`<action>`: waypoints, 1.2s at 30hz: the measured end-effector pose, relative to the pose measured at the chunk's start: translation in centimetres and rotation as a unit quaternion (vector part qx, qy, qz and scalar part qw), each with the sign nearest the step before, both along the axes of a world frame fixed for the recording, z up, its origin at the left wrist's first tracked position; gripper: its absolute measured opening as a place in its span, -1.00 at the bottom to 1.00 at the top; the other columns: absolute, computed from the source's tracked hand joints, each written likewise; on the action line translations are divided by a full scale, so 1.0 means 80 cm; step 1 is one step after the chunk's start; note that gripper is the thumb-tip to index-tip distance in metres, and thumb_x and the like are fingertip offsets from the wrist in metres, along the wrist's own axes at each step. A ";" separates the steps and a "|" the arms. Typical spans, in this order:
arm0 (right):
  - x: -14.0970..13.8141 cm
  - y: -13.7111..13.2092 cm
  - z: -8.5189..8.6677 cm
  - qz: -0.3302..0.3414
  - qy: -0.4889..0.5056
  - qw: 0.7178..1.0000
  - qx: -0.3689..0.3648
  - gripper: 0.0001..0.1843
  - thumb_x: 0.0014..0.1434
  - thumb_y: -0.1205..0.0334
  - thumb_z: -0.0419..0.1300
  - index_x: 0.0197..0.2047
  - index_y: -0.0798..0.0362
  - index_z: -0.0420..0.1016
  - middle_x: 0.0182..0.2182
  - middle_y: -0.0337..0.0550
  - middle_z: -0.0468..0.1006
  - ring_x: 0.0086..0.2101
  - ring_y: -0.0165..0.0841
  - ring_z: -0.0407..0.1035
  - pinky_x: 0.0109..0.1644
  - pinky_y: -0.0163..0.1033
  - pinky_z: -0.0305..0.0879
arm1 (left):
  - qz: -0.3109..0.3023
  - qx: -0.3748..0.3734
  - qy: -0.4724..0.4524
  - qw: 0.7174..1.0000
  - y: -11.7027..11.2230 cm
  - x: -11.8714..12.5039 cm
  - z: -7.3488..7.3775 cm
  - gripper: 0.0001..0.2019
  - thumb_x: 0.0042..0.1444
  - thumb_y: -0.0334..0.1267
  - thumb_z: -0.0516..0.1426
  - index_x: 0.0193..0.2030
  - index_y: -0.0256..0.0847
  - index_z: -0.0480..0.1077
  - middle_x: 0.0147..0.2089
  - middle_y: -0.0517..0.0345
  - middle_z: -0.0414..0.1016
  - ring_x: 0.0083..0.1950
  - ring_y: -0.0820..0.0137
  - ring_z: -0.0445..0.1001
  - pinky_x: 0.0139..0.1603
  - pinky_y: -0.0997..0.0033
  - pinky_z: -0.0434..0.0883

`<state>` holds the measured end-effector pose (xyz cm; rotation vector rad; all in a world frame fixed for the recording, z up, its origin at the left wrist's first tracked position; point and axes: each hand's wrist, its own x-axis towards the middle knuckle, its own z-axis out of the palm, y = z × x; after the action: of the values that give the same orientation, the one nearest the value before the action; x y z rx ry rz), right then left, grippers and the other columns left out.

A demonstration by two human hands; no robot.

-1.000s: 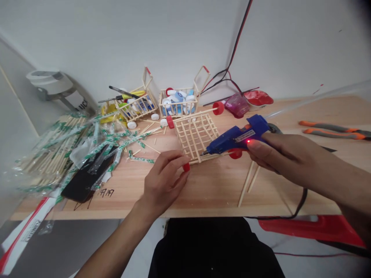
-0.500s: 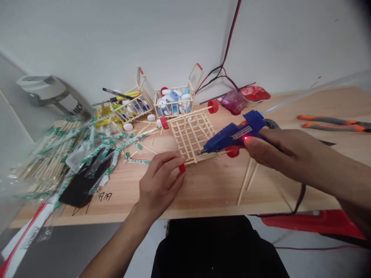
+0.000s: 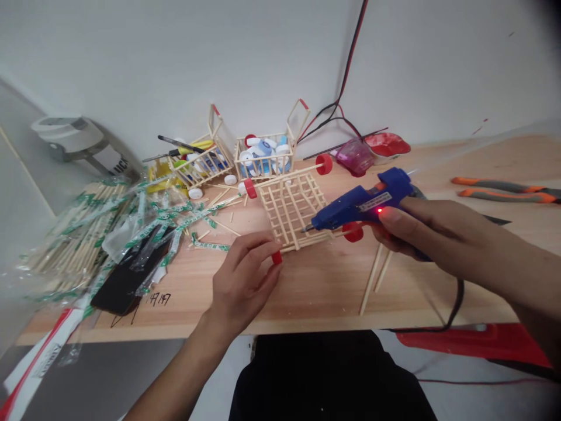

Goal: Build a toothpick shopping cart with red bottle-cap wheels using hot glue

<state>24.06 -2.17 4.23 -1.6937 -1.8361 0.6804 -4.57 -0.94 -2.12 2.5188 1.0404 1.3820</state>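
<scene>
A small cart built of wooden sticks (image 3: 293,207) lies on the wooden table (image 3: 324,280), with red bottle-cap wheels at its corners. My left hand (image 3: 243,280) is closed in a pinch on the near-left red cap wheel (image 3: 276,257). My right hand (image 3: 421,231) grips a blue hot glue gun (image 3: 363,202) whose red light glows; its nozzle points at the cart's near right edge, close to another red cap (image 3: 353,232). Two loose sticks (image 3: 377,275) lie below the gun.
Two finished stick carts (image 3: 263,155) holding bottle caps stand at the back. Wrapped chopsticks and torn wrappers (image 3: 100,228) litter the left, over a black phone (image 3: 123,280). Orange-handled pliers (image 3: 504,193) lie at the far right. Red and black cables (image 3: 346,88) run up the wall.
The glue gun and my right hand have shifted slightly right and back from the cart's edge. My left hand stays pinched on the red cap. The view has wobbled a little.
</scene>
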 end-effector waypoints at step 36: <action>-0.037 -0.077 -0.036 -0.154 0.148 0.971 0.110 -0.58 0.25 -0.15 0.08 -0.16 0.02 0.52 -0.30 -0.09 0.60 -0.29 -0.21 0.47 -0.19 -0.16 0.44 | -0.218 -0.566 -0.472 0.640 -0.071 0.180 0.026 -0.78 -0.04 -0.41 0.27 -0.30 -0.25 0.30 -0.25 0.17 0.45 -0.21 0.46 0.43 -0.13 0.45 0.35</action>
<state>21.10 -8.36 1.33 -1.5858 -1.3527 0.5431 9.84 -6.63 0.00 0.7944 0.5983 1.0386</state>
